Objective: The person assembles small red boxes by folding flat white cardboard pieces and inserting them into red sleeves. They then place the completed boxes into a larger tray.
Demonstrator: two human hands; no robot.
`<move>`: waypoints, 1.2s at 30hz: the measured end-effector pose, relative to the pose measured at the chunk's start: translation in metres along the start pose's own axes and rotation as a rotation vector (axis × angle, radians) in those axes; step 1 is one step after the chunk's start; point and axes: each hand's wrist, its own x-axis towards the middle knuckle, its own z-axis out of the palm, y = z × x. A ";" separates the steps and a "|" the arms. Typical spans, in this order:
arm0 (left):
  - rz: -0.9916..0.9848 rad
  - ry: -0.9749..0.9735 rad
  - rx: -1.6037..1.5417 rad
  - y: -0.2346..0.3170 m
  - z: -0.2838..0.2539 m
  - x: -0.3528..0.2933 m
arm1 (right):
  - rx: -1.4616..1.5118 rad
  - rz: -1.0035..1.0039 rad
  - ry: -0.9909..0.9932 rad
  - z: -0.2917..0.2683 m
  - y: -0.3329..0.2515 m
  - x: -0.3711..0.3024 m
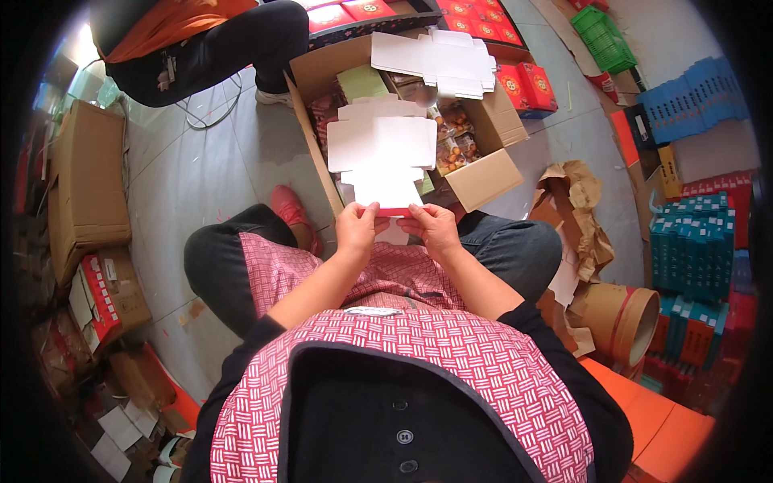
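Between my two hands is an unfolded box blank (382, 145), white on its upper face, with a red strip along the near edge. My left hand (357, 229) pinches that edge on the left, thumb on top. The right corner is gripped by my right hand (433, 229), its thumb and fingers closed on the card. Beyond, the blank stretches over an open cardboard carton (316, 149) and hides part of its contents. Small clear-wrapped packets (459, 145) show inside on the right. A second white blank (435, 60) lies across the carton's far side.
Red boxes (527, 87) stand beyond the carton on the right. Another person's dark-trousered leg (241, 48) is at the far left. Crumpled brown paper (584, 209) and a cardboard tube (616, 322) lie right of my knee. A large carton (88, 185) stands left; a green crate (602, 40) stands far right.
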 end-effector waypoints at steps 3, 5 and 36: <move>0.028 0.037 -0.014 -0.003 0.005 -0.001 | -0.019 -0.041 0.040 0.001 0.005 0.003; 0.026 0.036 -0.039 -0.008 0.006 0.001 | -0.001 -0.069 0.060 0.002 0.010 0.003; 0.016 -0.279 -0.100 -0.008 -0.033 0.002 | -0.163 0.421 0.016 -0.005 -0.017 0.012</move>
